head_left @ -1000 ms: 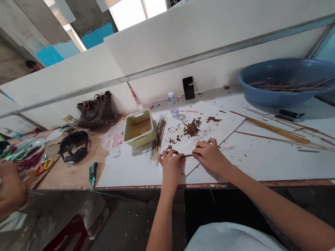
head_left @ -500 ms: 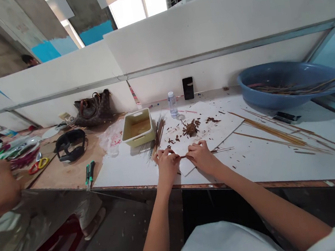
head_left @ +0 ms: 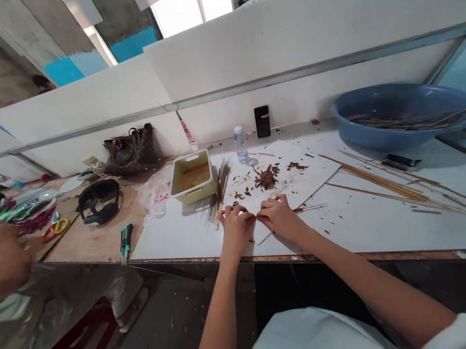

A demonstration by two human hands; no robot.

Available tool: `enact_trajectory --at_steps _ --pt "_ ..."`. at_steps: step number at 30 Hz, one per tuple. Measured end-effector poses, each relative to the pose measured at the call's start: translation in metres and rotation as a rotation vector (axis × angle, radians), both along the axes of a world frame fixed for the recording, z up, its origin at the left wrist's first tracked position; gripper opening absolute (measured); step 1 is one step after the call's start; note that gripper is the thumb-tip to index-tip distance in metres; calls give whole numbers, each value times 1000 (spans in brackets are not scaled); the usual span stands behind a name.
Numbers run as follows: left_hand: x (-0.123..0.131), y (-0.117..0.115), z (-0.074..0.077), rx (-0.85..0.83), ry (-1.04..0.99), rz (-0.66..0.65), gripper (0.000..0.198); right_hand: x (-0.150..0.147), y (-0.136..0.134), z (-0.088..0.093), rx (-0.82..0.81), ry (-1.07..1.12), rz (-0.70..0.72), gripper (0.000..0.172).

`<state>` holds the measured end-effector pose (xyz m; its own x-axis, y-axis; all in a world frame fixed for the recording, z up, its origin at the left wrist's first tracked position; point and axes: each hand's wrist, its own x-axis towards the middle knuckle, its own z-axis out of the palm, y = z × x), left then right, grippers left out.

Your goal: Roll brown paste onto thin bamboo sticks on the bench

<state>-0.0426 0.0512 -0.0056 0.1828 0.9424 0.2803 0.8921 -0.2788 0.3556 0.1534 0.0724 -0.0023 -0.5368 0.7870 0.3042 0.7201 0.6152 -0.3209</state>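
Observation:
My left hand [head_left: 237, 228] and my right hand [head_left: 280, 217] meet above the front edge of the white board [head_left: 308, 173], fingertips almost touching. Both are closed in a pinch on a thin brown stick, which the fingers now hide almost entirely. Just beyond my fingers lies a pile of brown crumbly material [head_left: 267, 178] with dark flakes scattered around it. A few thin sticks [head_left: 312, 207] poke out to the right of my right hand. Left of the crumbs, a bundle of fine dark sticks [head_left: 222, 190] leans by a pale yellow-green tub [head_left: 194, 193].
Long tan strips [head_left: 382, 180] spread over the table's right side, before a big blue basin [head_left: 404, 137] of sticks. A water bottle [head_left: 241, 146] and phone [head_left: 263, 122] stand behind. Leftward are box cutters [head_left: 125, 242], scissors [head_left: 55, 228], a handbag [head_left: 131, 152] and a co-worker's arms [head_left: 2, 262].
My hands have drawn closer together, the left one shifting slightly right. The stretch of brown stick that showed between them is now covered by my fingers.

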Motion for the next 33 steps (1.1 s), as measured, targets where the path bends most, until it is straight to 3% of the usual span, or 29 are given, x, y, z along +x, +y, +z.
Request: enact_trajectory --at_steps 12,23,29,33 --pt "4 -3 14 39 65 -16 11 10 2 3 -30 13 -45 18" --pt "9 4 5 -9 64 -2 18 -1 1 6 -38 -51 21 23" --pt "12 -6 17 43 91 -2 17 36 5 9 -66 17 -89 17" --pt "18 -7 17 12 15 12 13 67 3 6 -121 40 -126 22"
